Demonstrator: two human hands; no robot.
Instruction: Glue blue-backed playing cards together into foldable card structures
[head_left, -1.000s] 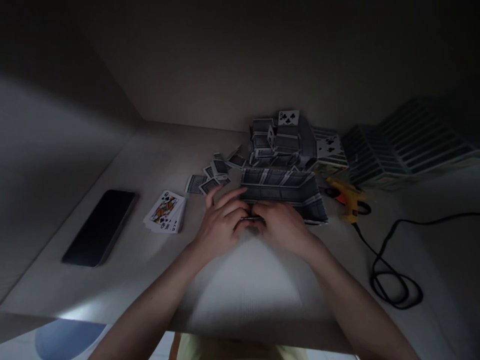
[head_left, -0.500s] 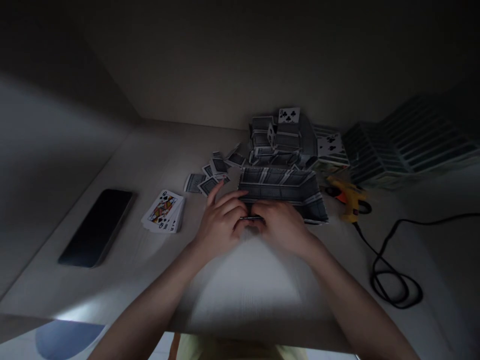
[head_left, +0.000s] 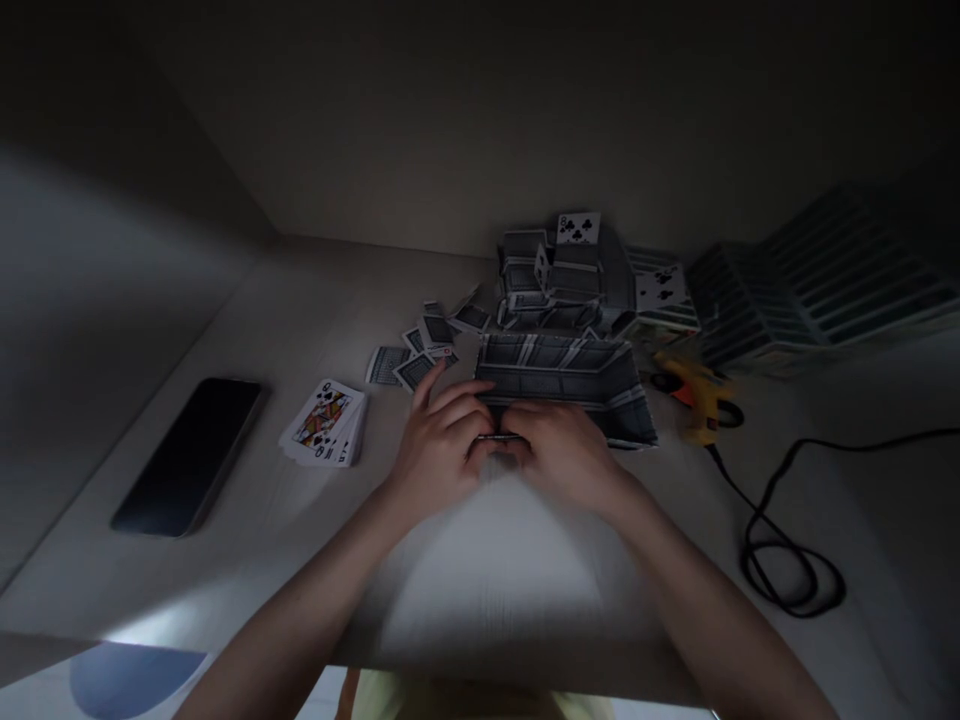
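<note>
A long open box made of playing cards (head_left: pixel 559 352), backs showing, lies at the middle of the table. At its near left edge my left hand (head_left: pixel 444 440) and my right hand (head_left: pixel 559 445) meet. Between their fingertips both pinch a thin card edge (head_left: pixel 499 437); whether it is part of the box cannot be made out. The left index finger points up and away from the others. My right hand covers part of the box's near wall.
A structure of cards (head_left: pixel 555 280) stands behind the box, loose cards (head_left: pixel 412 367) left of it. A card pile (head_left: pixel 324 422) and a phone (head_left: pixel 187 457) lie left. On the right are a yellow glue gun (head_left: pixel 703 400), its black cord and a striped card structure (head_left: pixel 832 280).
</note>
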